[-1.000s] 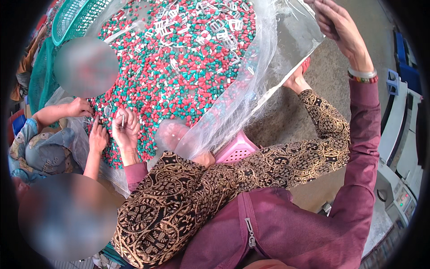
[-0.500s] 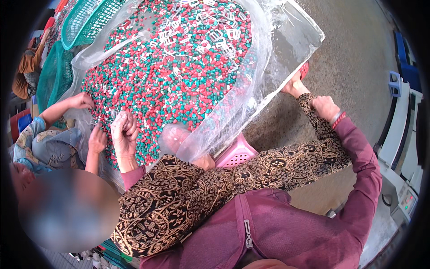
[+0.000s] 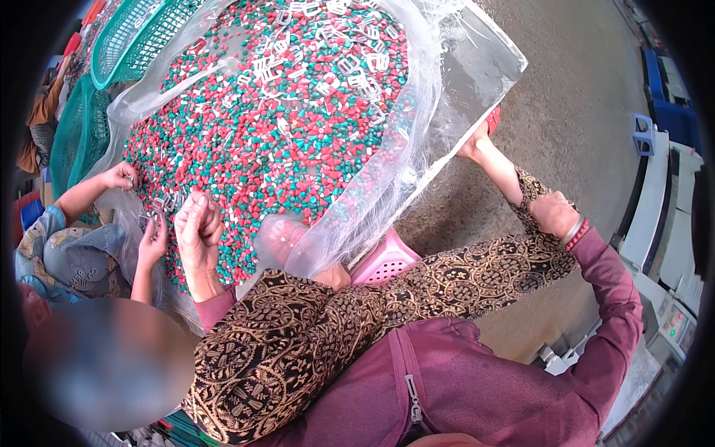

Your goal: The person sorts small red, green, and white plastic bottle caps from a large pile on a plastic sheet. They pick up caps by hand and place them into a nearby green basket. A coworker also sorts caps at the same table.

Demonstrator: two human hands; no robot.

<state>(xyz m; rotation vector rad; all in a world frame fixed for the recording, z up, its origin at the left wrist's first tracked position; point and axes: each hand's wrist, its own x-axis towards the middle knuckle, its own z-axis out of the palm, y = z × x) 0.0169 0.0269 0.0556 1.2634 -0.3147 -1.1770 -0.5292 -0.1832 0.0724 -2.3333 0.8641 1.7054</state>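
Note:
My right hand is closed on the cuff of my patterned trouser leg, bunched up over the bare shin. Raised beside the heap, my left hand has its fingers curled in; whatever it may hold is hidden. Behind it lie red, green and white small cone-shaped pieces on clear plastic sheeting. White strap buckles are scattered over the far part of the heap. At the left, a co-worker's nearer hand fingers some pale buckles, and their other hand pinches something small.
A pink perforated stool or basket stands under the sheeting's edge by my legs. Green mesh baskets are at the far left. A grey board juts out at the heap's right. Machines with a lit control panel line the right side.
My right hand has drawn the trouser leg up, baring more shin. The co-worker's nearer hand has turned up with buckles at its fingers. My left hand stays closed.

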